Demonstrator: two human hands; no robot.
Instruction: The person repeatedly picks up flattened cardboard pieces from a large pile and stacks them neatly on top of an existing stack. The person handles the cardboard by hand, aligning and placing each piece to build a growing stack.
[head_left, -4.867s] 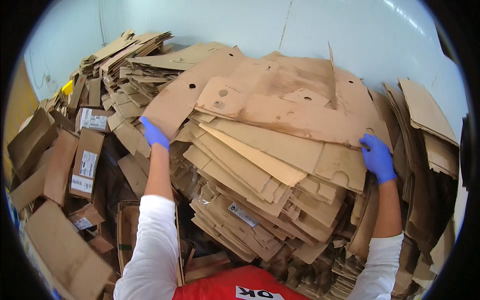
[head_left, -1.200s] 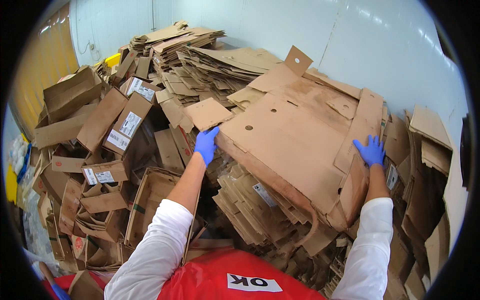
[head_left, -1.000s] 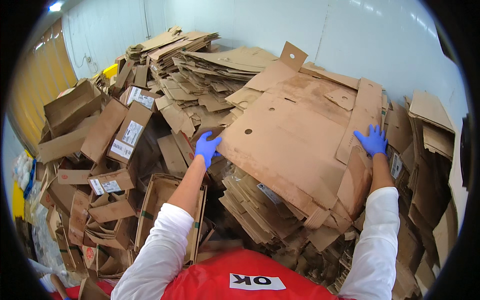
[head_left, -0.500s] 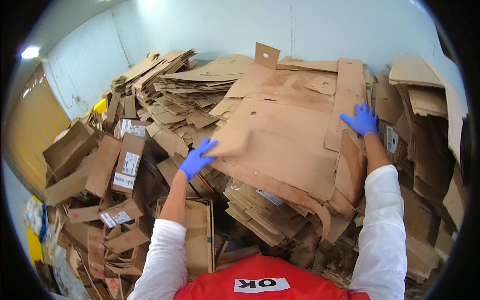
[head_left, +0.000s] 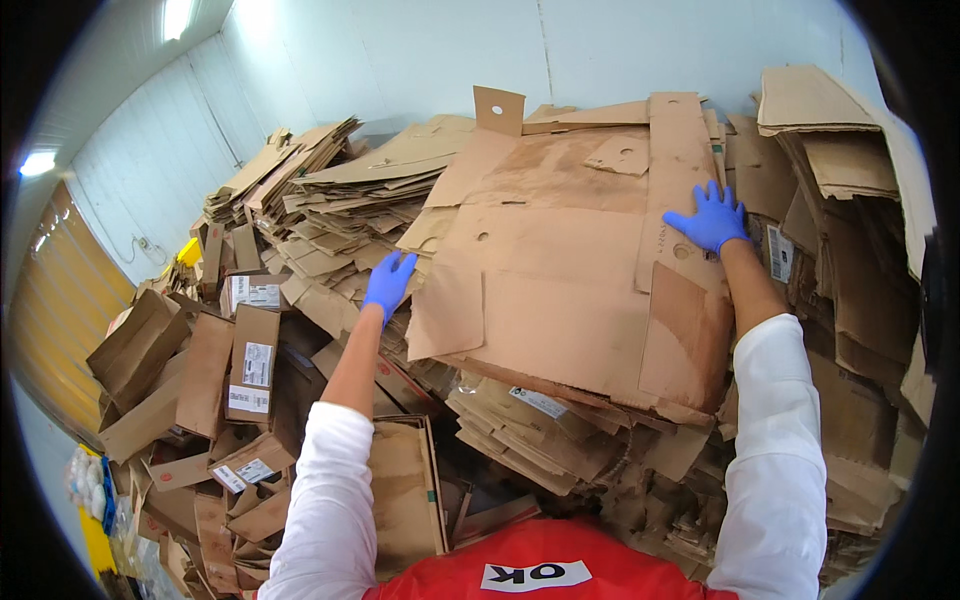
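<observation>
A large flattened cardboard box lies on top of a stack of cardboard in front of me. My right hand, in a blue glove, rests with spread fingers on its right side, over a long flap. At the box's left edge is my left hand, also blue-gloved, with its fingers apart and nothing held in them. A loose-looking cardboard flap lies flat at the box's near left corner, just right of that hand. Farther back, a small flap with a round hole stands up.
Flattened cardboard is piled along the back wall. Empty box shells lie heaped at the left. More cardboard sheets lean at the right. A yellow strip curtain hangs far left, and an upright box stands near my left arm.
The near left flap has swung down flat, and my left hand has come away from it. The box's torn front strip no longer hangs out in view. My right hand stays on the box.
</observation>
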